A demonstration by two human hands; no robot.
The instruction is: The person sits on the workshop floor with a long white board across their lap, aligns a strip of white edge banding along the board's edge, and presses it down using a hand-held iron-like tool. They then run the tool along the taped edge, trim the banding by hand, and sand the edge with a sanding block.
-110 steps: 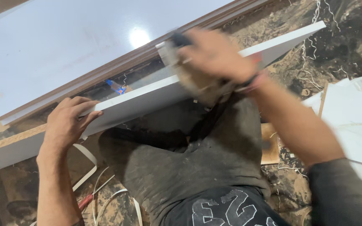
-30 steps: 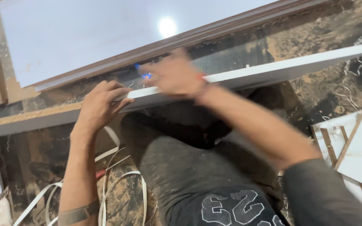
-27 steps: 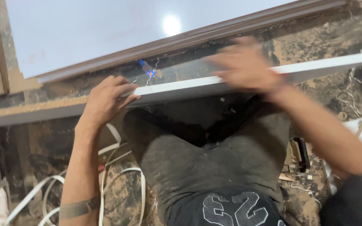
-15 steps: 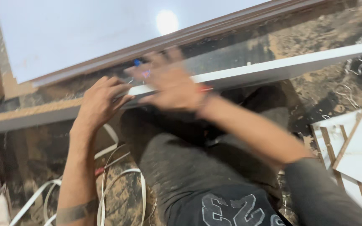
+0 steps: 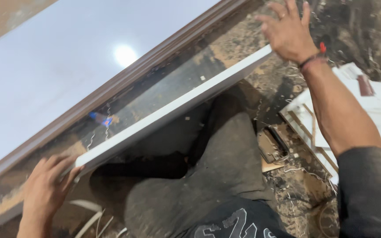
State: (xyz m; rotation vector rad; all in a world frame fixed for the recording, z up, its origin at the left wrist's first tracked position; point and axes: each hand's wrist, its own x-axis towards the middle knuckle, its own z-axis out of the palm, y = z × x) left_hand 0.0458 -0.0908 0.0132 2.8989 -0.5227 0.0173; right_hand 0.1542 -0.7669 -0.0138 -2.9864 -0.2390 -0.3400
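A long white board (image 5: 173,110) stands on its edge across my lap, running from lower left to upper right. My left hand (image 5: 45,189) grips its lower left end, fingers curled over the top edge. My right hand (image 5: 289,28) is spread at the board's upper right end, fingers apart and nothing in it; whether the palm touches the board I cannot tell. A red and black band sits on that wrist. My knee in grey trousers (image 5: 208,176) is below the board.
A large pale panel with a brown moulded frame (image 5: 124,83) lies behind the board. A small blue object (image 5: 101,119) rests on the dusty floor between them. White offcuts and wooden strips (image 5: 367,114) lie at the right, thin white trim strips (image 5: 91,216) at the lower left.
My right hand has slid from the middle of the board's edge out to its right end. The view has tilted, so the board now slants. My left hand keeps its grip.
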